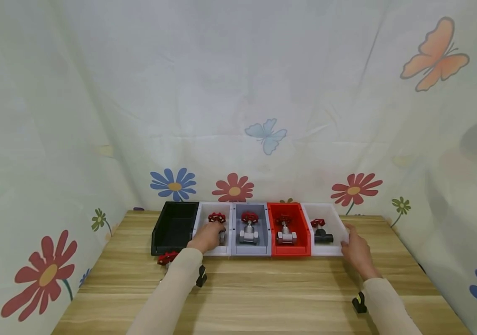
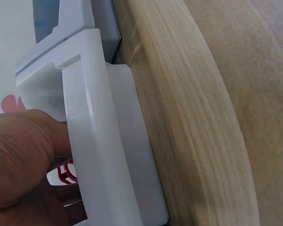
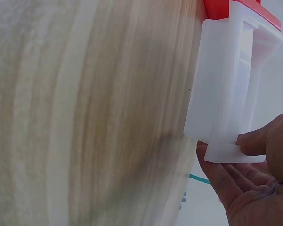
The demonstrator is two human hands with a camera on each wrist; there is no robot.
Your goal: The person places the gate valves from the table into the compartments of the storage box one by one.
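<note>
My left hand (image 1: 206, 237) reaches into the white bin (image 2: 96, 136) second from the left. Its fingers are around a metal valve with a red handwheel (image 1: 216, 217); the bin's front wall and the hand hide most of the grip in the left wrist view. At the row's right end, my right hand (image 1: 356, 251) pinches the side wall of another white bin (image 3: 221, 89), thumb inside and fingers outside. A dark valve (image 1: 324, 237) with a red handle lies in that bin.
Between the white bins stand a grey bin (image 1: 251, 251) and a red bin (image 1: 290, 251), each holding a red-wheeled metal valve. A black bin (image 1: 175, 230) is at the left end. Another red-wheeled valve (image 1: 167, 258) lies on the wooden table (image 1: 280, 298), partly behind the left sleeve.
</note>
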